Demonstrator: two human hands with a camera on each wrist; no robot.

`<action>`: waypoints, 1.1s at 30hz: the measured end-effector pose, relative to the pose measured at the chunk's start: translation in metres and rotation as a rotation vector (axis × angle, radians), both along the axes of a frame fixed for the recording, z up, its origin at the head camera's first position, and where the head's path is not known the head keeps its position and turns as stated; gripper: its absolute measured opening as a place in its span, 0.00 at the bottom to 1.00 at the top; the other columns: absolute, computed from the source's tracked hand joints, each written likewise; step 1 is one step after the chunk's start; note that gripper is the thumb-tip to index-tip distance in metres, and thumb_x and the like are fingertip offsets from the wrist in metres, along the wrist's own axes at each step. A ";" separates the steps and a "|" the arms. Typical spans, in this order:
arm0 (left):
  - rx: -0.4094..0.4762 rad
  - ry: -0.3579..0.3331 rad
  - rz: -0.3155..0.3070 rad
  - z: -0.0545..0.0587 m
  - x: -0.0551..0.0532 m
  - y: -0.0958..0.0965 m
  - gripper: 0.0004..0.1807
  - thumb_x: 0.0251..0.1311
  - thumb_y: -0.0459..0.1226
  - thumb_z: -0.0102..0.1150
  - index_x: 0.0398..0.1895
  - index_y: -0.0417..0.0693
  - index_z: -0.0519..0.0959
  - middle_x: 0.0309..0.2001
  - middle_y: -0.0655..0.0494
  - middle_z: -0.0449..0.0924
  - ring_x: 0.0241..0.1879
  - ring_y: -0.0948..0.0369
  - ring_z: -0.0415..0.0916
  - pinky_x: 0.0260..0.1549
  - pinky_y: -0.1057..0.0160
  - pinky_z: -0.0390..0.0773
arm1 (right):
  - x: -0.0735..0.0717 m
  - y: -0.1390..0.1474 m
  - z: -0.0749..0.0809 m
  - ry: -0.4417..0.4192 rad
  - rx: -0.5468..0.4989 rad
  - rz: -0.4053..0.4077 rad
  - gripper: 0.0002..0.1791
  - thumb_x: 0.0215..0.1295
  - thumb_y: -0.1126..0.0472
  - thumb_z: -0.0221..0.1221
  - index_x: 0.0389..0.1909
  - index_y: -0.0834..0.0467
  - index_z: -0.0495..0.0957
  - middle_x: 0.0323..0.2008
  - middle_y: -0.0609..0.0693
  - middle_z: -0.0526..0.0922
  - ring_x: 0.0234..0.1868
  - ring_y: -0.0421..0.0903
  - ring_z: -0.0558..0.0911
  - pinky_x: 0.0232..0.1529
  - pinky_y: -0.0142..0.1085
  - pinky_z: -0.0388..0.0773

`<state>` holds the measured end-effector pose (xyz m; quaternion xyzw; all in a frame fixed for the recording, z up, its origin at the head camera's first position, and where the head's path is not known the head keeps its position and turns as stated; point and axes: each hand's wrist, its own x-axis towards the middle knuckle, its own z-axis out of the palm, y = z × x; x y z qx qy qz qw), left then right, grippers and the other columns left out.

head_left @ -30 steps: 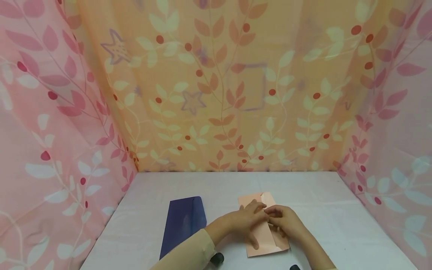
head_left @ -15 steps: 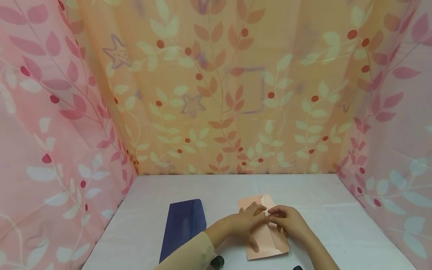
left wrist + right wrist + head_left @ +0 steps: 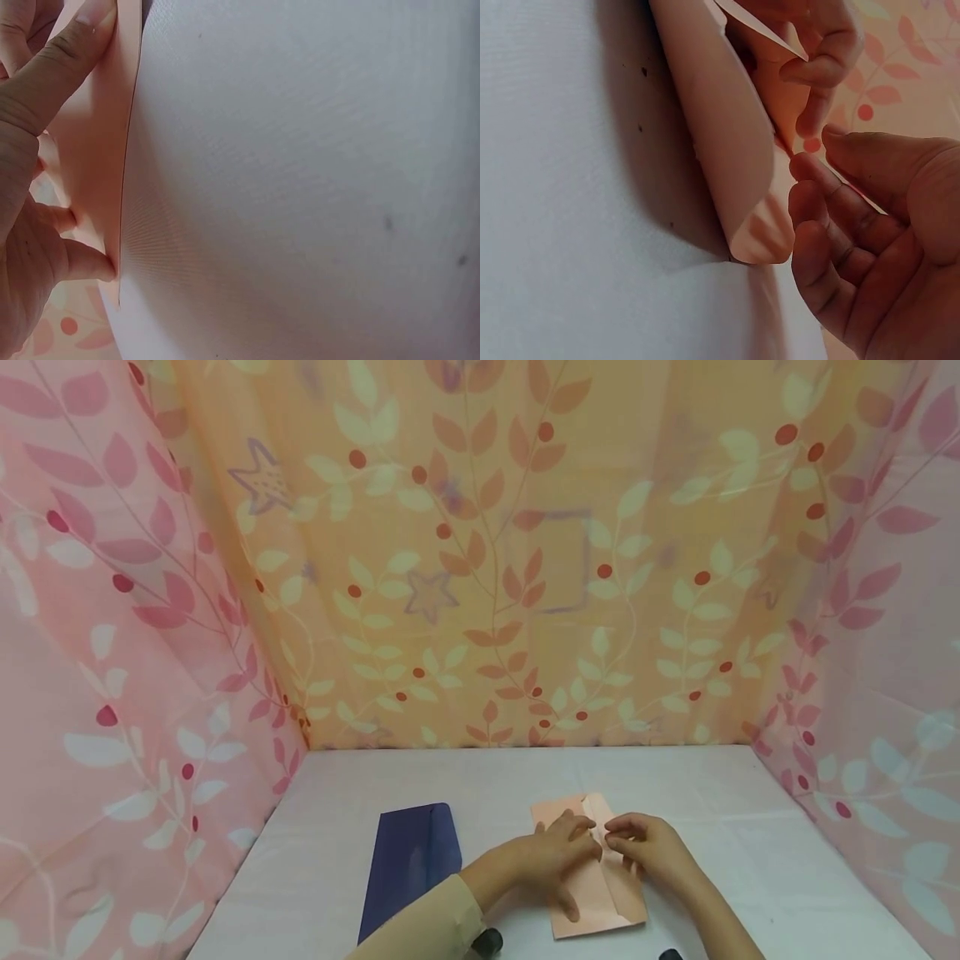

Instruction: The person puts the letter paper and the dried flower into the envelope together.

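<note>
A peach envelope lies on the white table, its long flap unfolded toward the right. My left hand rests across the envelope body with fingers spread; in the left wrist view the thumb lies along its surface. Beside the flap hovers my right hand, fingers loosely bent, fingertips right at the crease. In the right wrist view the flap bows upward, and the right thumb and index fingertips stand slightly apart. A left-hand finger touches the pointed corner of the pocket edge there.
A dark blue envelope lies to the left, partly covered by the left sleeve. Black wrist devices show near both wrists, one below the left sleeve. Patterned curtains enclose the table at the back and sides.
My right hand has drawn slightly to the right, opening a small gap from the left fingers. The left hand and both envelopes stay put; the view tilts up slightly.
</note>
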<state>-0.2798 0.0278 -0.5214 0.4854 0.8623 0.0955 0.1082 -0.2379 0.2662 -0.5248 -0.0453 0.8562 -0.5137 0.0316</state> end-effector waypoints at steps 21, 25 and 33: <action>-0.008 -0.014 0.007 0.004 0.001 0.002 0.48 0.40 0.63 0.77 0.68 0.76 0.64 0.81 0.64 0.41 0.82 0.51 0.36 0.67 0.29 0.59 | 0.009 0.012 0.020 0.053 0.143 -0.082 0.17 0.65 0.54 0.69 0.51 0.58 0.83 0.39 0.48 0.88 0.32 0.45 0.83 0.26 0.34 0.78; -0.021 -0.013 0.006 0.007 0.001 0.003 0.48 0.41 0.63 0.77 0.69 0.77 0.64 0.82 0.64 0.41 0.82 0.49 0.37 0.67 0.29 0.59 | 0.010 0.018 0.023 0.067 0.169 -0.091 0.17 0.66 0.54 0.69 0.51 0.58 0.84 0.37 0.48 0.88 0.30 0.43 0.81 0.25 0.33 0.78; -0.035 -0.032 -0.002 0.001 0.002 0.004 0.49 0.43 0.61 0.78 0.71 0.77 0.64 0.82 0.63 0.42 0.82 0.46 0.38 0.67 0.28 0.59 | 0.020 0.025 0.023 0.057 0.198 -0.112 0.17 0.66 0.53 0.68 0.50 0.58 0.84 0.37 0.46 0.87 0.28 0.41 0.79 0.25 0.33 0.77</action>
